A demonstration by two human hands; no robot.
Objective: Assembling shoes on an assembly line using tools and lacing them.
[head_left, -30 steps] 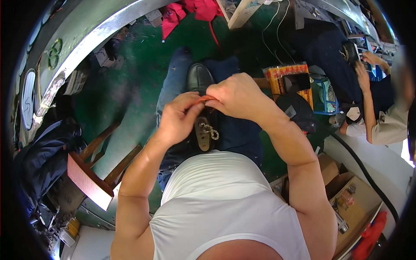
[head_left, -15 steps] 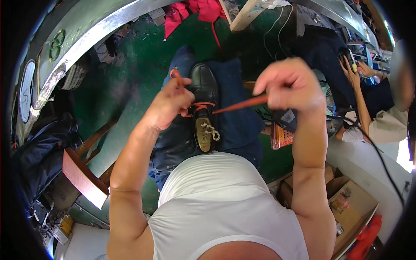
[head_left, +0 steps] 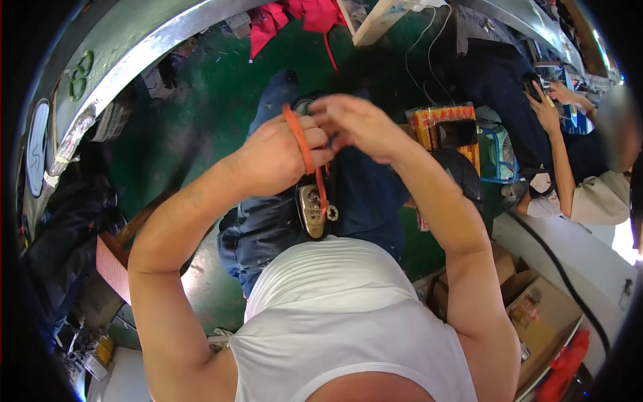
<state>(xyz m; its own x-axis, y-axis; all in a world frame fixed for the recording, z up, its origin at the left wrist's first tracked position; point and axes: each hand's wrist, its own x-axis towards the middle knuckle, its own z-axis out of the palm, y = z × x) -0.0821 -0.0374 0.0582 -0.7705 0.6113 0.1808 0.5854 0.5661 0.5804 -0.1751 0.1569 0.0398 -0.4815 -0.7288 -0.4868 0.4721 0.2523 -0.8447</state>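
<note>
A black leather shoe lies along my lap, its toe (head_left: 303, 105) mostly hidden behind my hands. An olive-gold shoe last (head_left: 311, 209) fills its heel opening, with a small loop of pale cord (head_left: 332, 213) on it. Over the front of the shoe, my left hand (head_left: 271, 161) is closed, with an orange strip of lace (head_left: 301, 144) wrapped across its back and fingers. One length of the lace hangs down over the last. My right hand (head_left: 365, 127) meets the left one's fingers from the right, its own fingers bent; whatever is between its fingertips is hidden.
A dark phone-like slab (head_left: 457, 135) lies on a red and yellow package (head_left: 422, 124) at my right. A co-worker's hands (head_left: 546, 107) hold something dark farther right. Metal-edged bench (head_left: 134, 60) curves at the far left; a cardboard box (head_left: 546, 308) stands near right.
My right hand has swung left from its outstretched pull and now meets my left hand. The orange lace has gone from a taut line on the right to a wrap around my left hand.
</note>
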